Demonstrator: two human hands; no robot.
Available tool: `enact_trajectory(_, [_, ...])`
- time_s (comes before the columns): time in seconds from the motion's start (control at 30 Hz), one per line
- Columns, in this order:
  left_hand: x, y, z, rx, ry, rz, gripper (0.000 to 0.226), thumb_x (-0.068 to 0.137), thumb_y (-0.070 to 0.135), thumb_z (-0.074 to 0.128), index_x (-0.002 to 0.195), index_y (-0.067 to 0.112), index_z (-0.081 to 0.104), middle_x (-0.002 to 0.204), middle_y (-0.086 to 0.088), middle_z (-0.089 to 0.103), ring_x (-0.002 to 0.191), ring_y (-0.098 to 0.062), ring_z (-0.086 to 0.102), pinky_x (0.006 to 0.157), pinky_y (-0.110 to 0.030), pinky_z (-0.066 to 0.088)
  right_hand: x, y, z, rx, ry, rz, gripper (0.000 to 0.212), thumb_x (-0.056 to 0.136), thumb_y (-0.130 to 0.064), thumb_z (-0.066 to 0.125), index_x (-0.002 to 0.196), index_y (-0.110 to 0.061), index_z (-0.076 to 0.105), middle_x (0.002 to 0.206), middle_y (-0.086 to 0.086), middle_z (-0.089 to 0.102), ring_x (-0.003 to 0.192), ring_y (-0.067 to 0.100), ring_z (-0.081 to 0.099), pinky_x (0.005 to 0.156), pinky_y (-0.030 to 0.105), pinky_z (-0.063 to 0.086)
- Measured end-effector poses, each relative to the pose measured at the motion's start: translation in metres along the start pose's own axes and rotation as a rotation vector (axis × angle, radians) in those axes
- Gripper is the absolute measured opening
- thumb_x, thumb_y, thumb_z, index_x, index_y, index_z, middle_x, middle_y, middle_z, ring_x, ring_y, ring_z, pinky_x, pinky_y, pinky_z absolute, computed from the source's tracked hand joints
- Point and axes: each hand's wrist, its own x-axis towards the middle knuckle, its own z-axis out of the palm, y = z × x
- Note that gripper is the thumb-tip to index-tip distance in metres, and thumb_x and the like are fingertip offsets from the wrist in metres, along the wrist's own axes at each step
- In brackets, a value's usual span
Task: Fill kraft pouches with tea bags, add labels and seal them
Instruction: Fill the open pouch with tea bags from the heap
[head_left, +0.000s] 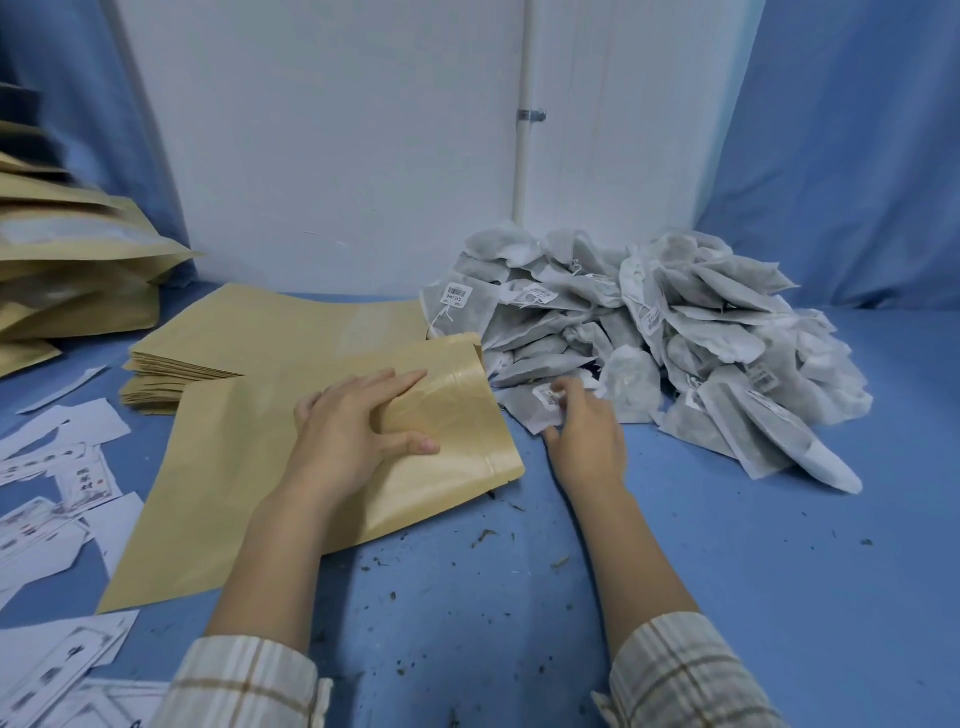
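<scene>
A: Nearest the lens: two plaid sleeves, forearms reaching out over the blue counter. Loose tea crumbs are lying between them.

B: Left hand?

A: Left hand is resting on the kraft pouch, fingers spread, thumb tucked in at the mouth end and looking to hold it parted. Reads as pinning plus opening. Pouch is lying flat, long axis running from near-left to far-right, mouth pointing at the tea bag pile.

B: Right hand?

A: Right hand is sitting at the near-left edge of the pile, fingers curling onto one tea bag, the one with a small tag. Looks like a pinch, though the fingertips are partly blurred.

B: Geometry for the next move?

A: Pouch mouth is just left of the right hand, near but not touching the gripped bag. I'd judge a short sweep leftward takes the bag into the opening. Right hand is clearly the nearer one to the pile; left is staying as the holder.

B: Stage?

A: Filling, early I think; pouch is looking flat. Labels are scattered far left; a stack of empty pouches is sitting behind the working one.
</scene>
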Motion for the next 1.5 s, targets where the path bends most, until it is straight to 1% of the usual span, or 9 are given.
enact_trajectory(0.17, [-0.002, 0.000, 0.000, 0.015, -0.001, 0.008, 0.070, 0.057, 0.049, 0.077, 0.123, 0.043, 0.055, 0.135, 0.010, 0.051, 0.127, -0.011, 0.038, 0.102, -0.029, 0.012, -0.003, 0.000, -0.003, 0.026, 0.098, 0.023, 0.028, 0.094, -0.024, 0.048, 0.119, -0.028, 0.061, 0.110, 0.002, 0.052, 0.108, 0.019, 0.042, 0.076, 0.024, 0.034])
enact_trajectory(0.33, [-0.001, -0.001, -0.003, -0.009, 0.020, -0.012, 0.070, 0.058, 0.047, 0.078, 0.124, 0.041, 0.055, 0.137, 0.009, 0.049, 0.130, -0.011, 0.036, 0.108, -0.033, 0.011, 0.006, -0.014, -0.037, 0.934, 0.262, 0.437, 0.033, 0.092, -0.034, 0.051, 0.070, -0.014, 0.063, 0.066, 0.003, 0.062, 0.062, 0.017, 0.067, 0.056, 0.020, 0.045])
enact_trajectory(0.57, [-0.001, 0.008, -0.005, -0.101, 0.005, 0.057, 0.074, 0.052, 0.051, 0.076, 0.123, 0.043, 0.055, 0.138, 0.011, 0.048, 0.131, -0.009, 0.037, 0.113, -0.042, 0.018, -0.004, -0.038, -0.043, 1.301, -0.198, 0.391, 0.017, 0.086, -0.011, 0.062, 0.102, -0.010, 0.056, 0.068, 0.006, 0.061, 0.045, 0.008, 0.059, 0.049, 0.020, 0.052])
enact_trajectory(0.8, [0.000, 0.019, 0.002, -0.023, -0.131, 0.190, 0.073, 0.047, 0.065, 0.064, 0.117, 0.059, 0.043, 0.138, 0.014, 0.047, 0.134, -0.011, 0.032, 0.113, -0.039, 0.017, -0.004, -0.064, -0.048, 0.793, -0.838, 0.217, 0.018, 0.100, -0.023, 0.035, 0.113, -0.023, 0.047, 0.093, -0.001, 0.052, 0.077, 0.009, 0.048, 0.058, 0.013, 0.044])
enact_trajectory(0.87, [0.001, 0.017, 0.005, -0.016, -0.117, 0.175, 0.073, 0.049, 0.063, 0.066, 0.119, 0.057, 0.046, 0.138, 0.012, 0.048, 0.134, -0.012, 0.034, 0.112, -0.039, 0.017, -0.001, -0.058, -0.043, 0.738, -0.783, 0.047, 0.015, 0.097, -0.020, 0.042, 0.104, -0.029, 0.052, 0.090, -0.013, 0.054, 0.077, 0.001, 0.049, 0.059, 0.014, 0.040])
enact_trajectory(1.0, [0.002, 0.010, 0.006, 0.046, 0.005, 0.113, 0.071, 0.056, 0.056, 0.072, 0.124, 0.047, 0.052, 0.137, 0.011, 0.048, 0.129, -0.012, 0.035, 0.102, -0.022, 0.009, 0.014, -0.029, -0.025, 0.484, -0.128, 0.028, 0.022, 0.084, -0.016, 0.054, 0.097, -0.027, 0.069, 0.102, -0.011, 0.066, 0.094, 0.005, 0.057, 0.075, 0.015, 0.043])
enact_trajectory(1.17, [0.001, 0.000, 0.005, 0.075, 0.027, 0.030, 0.071, 0.059, 0.054, 0.073, 0.126, 0.046, 0.050, 0.141, 0.007, 0.045, 0.134, -0.015, 0.030, 0.105, -0.028, 0.008, 0.018, 0.012, 0.004, -0.118, -0.238, -0.024, 0.052, 0.092, -0.033, 0.051, 0.140, -0.022, 0.035, 0.139, 0.007, 0.041, 0.126, 0.027, 0.038, 0.105, 0.036, 0.032])
enact_trajectory(1.33, [0.002, -0.003, 0.006, 0.088, 0.026, 0.014, 0.071, 0.060, 0.055, 0.073, 0.127, 0.046, 0.050, 0.141, 0.006, 0.046, 0.134, -0.016, 0.032, 0.106, -0.033, 0.011, 0.019, 0.012, -0.010, 0.359, -0.014, 0.089, 0.029, 0.095, -0.030, 0.045, 0.119, -0.020, 0.058, 0.099, 0.005, 0.065, 0.090, 0.021, 0.056, 0.078, 0.031, 0.043])
enact_trajectory(1.5, [0.001, -0.001, 0.006, 0.083, 0.044, 0.025, 0.071, 0.059, 0.052, 0.074, 0.126, 0.043, 0.052, 0.140, 0.006, 0.047, 0.133, -0.017, 0.033, 0.106, -0.032, 0.011, 0.019, 0.007, -0.043, 1.014, -0.305, 0.299, 0.022, 0.094, -0.031, 0.049, 0.094, -0.016, 0.064, 0.089, 0.003, 0.069, 0.073, 0.013, 0.065, 0.060, 0.023, 0.053])
